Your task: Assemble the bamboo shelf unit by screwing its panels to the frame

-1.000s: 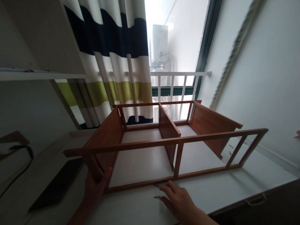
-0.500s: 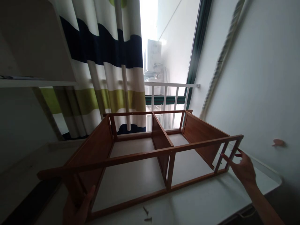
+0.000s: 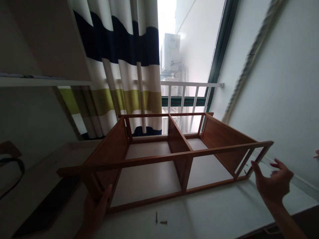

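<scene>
A brown wooden shelf rack [image 3: 185, 179] lies on its side on a white tabletop [image 3: 211, 209]. My left hand [image 3: 93, 209] is closed round the post at its near left end, thumb on the inner side. At the other end, my right hand [image 3: 274, 182] is just off the rack's right-end rail, thumb and fingers spread with a gap between them and nothing visible in it. Two screws, one pointing away [image 3: 156, 217] and one lying crosswise [image 3: 163, 222], rest in front of the rack. Small dark screw-like bits show by the right-end rails, too small to make out.
Behind the rack are a striped curtain [image 3: 147, 76] and a window with a white railing [image 3: 191, 84]. A dark flat object [image 3: 50, 205] lies under the left end. A white shelf [image 3: 50, 81] juts out at upper left, and a wall [image 3: 286, 99] stands at right.
My right hand has drawn away from the rack's right-end rails, its fingers spreading. The view has swung, shifting the scene rightward. My left hand keeps its hold.
</scene>
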{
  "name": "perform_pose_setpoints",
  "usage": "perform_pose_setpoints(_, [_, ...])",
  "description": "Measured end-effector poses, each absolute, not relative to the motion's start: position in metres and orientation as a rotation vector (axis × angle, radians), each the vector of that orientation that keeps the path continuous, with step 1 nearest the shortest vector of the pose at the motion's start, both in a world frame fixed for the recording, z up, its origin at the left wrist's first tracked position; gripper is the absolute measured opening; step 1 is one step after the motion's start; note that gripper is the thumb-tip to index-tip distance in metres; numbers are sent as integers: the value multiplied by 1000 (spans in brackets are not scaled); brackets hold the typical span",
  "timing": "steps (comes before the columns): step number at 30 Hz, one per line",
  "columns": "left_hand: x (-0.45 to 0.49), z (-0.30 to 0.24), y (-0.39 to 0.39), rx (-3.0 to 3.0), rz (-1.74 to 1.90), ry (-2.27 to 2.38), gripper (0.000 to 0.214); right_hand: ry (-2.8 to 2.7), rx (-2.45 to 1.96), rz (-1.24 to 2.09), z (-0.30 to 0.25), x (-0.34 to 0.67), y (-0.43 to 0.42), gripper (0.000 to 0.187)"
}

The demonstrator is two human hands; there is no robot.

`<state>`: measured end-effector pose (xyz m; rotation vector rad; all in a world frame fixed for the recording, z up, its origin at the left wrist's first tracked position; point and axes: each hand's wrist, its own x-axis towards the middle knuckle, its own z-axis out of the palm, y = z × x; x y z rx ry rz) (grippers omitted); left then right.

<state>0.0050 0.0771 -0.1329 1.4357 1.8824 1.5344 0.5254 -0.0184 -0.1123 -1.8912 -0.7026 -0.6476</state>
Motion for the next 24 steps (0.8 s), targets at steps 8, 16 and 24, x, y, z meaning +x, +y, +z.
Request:
perform_pose_setpoints(8, [5,-144,80,1353,1601,1752,54,-2331,-1145,-391,-170,321,-28,56])
perform_pose_setpoints(16, [6,-147,80,1356,1637,1672,50,-2542,-1231,-215,-184,258,4,31])
perform_pose_setpoints(24, [2,-154,80,1423,1656,1588,42,-2624,-1198,-304,-197,255,-4,22])
